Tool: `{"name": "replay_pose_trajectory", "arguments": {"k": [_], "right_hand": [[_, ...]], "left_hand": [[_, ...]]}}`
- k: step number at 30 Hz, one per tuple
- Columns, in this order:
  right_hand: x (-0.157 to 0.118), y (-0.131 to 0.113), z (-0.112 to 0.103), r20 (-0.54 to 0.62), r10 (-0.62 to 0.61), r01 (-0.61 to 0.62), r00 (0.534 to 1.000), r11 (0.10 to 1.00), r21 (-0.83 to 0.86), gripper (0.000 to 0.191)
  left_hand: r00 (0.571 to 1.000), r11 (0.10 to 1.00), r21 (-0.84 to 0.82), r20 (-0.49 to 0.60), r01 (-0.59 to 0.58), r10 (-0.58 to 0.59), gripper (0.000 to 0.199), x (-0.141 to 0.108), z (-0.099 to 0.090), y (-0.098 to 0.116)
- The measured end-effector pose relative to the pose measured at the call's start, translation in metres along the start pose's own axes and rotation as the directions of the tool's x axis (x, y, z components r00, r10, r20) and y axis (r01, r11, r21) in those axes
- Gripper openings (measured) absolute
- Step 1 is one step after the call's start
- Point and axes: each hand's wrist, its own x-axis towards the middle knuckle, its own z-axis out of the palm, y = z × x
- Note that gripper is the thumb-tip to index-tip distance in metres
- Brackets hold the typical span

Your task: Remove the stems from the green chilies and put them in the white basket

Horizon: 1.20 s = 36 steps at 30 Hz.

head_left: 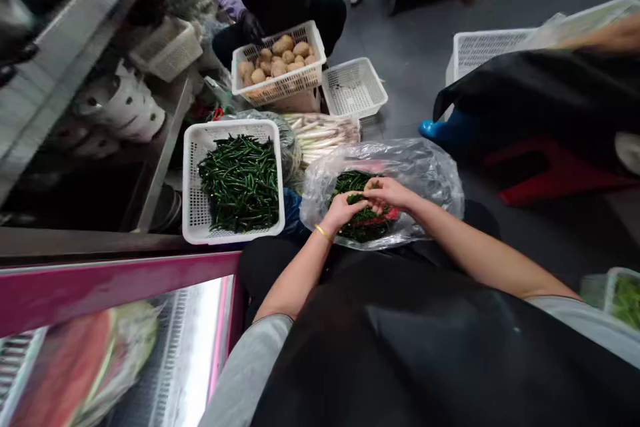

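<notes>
Fingertip to fingertip, right over the clear bag [434,177]! The left hand [344,210], gold bracelet [323,233] at the wrist, and the right hand [387,192] met there, both grips narrow, fingers pinched; whether a pepper sat between them, I couldn't tell. Green peppers [357,232] lay in the bag just below. To the left, a white basket [192,203] bore a big heap of them; beyond, a co-worker's gloved hand [251,28] hung beside the potatoes [280,65].
</notes>
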Motion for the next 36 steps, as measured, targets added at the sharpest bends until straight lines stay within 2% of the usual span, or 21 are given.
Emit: {"name": "replay_pose_trajectory", "arguments": {"k": [2,4,5,7,9,11,13,14,16,19,20,22,23,25,28,30,32,34,36], "right_hand": [[-0.004,0.011,0.01,-0.02,-0.06,0.056,0.998,0.983,-0.176,0.042],[-0.007,0.019,0.016,-0.064,-0.14,0.099,0.988,0.895,-0.435,0.035],[-0.007,0.022,0.018,-0.099,-0.214,0.109,0.972,0.778,-0.619,0.033],[-0.004,0.024,0.018,-0.132,-0.336,0.041,0.932,0.46,-0.887,0.033],[0.004,0.022,0.017,-0.111,-0.397,-0.032,0.911,0.201,-0.979,0.033],[0.017,0.019,0.016,-0.011,-0.425,0.01,0.905,0.048,-0.999,0.034],[0.031,0.016,0.015,0.124,-0.431,0.12,0.894,-0.036,-0.992,0.035],[0.037,0.014,0.014,0.167,-0.426,0.165,0.889,-0.042,-0.985,0.033],[0.043,0.011,0.01,0.169,-0.46,0.208,0.872,0.034,-0.978,0.03],[0.037,0.008,0.002,0.041,-0.59,0.279,0.806,0.317,-0.907,0.026],[0.031,0.007,0.001,0.0,-0.6,0.315,0.8,0.419,-0.852,0.026],[0.018,0.007,0.003,-0.024,-0.57,0.368,0.821,0.561,-0.742,0.028],[0.012,0.008,0.005,-0.019,-0.555,0.372,0.832,0.583,-0.722,0.03],[0.006,0.011,0.011,-0.034,-0.553,0.318,0.833,0.528,-0.787,0.03],[0.015,0.013,0.018,-0.08,-0.53,0.111,0.844,0.318,-0.941,0.03],[0.029,0.013,0.022,-0.025,-0.465,0.068,0.885,0.184,-0.981,0.034],[0.044,0.01,0.023,0.037,-0.403,0.093,0.914,0.12,-0.988,0.035],[0.054,0.005,0.02,0.007,-0.399,0.086,0.917,0.182,-0.98,0.033],[0.056,0.0,0.013,-0.079,-0.43,0.098,0.899,0.376,-0.921,0.029]], "left_hand": [[0.991,0.993,0.035,0.078,0.11,-0.112,0.041,-0.007,-0.003,-0.003],[0.972,0.977,0.043,0.108,0.207,-0.211,0.042,-0.013,-0.004,-0.007],[0.96,0.966,0.04,0.103,0.256,-0.259,0.042,-0.017,-0.005,-0.009],[0.942,0.944,-0.011,0.072,0.33,-0.329,0.039,-0.022,-0.007,-0.012],[0.926,0.916,-0.134,0.051,0.377,-0.374,0.034,-0.025,-0.011,-0.013],[0.915,0.869,-0.297,0.047,0.395,-0.4,0.029,-0.027,-0.019,-0.011],[0.914,0.83,-0.408,0.029,0.38,-0.404,0.024,-0.027,-0.028,-0.008],[0.917,0.822,-0.439,0.012,0.362,-0.398,0.023,-0.027,-0.031,-0.006],[0.93,0.835,-0.458,-0.046,0.305,-0.365,0.021,-0.026,-0.036,-0.002],[0.96,0.913,-0.379,-0.162,0.151,-0.226,0.026,-0.022,-0.032,0.0],[0.967,0.939,-0.328,-0.184,0.108,-0.176,0.03,-0.02,-0.029,-0.001],[0.978,0.97,-0.225,-0.164,0.087,-0.126,0.035,-0.016,-0.019,-0.004],[0.982,0.975,-0.188,-0.123,0.116,-0.14,0.035,-0.015,-0.014,-0.006],[0.973,0.962,-0.158,-0.032,0.221,-0.229,0.034,-0.015,-0.005,-0.01],[0.928,0.898,-0.244,0.023,0.366,-0.372,0.03,-0.02,-0.003,-0.014],[0.917,0.86,-0.34,0.017,0.38,-0.398,0.025,-0.025,-0.008,-0.013],[0.918,0.837,-0.408,0.01,0.365,-0.395,0.021,-0.028,-0.018,-0.01],[0.919,0.822,-0.448,-0.002,0.352,-0.395,0.021,-0.029,-0.027,-0.007],[0.929,0.829,-0.467,-0.039,0.307,-0.367,0.024,-0.028,-0.031,-0.004]]}}
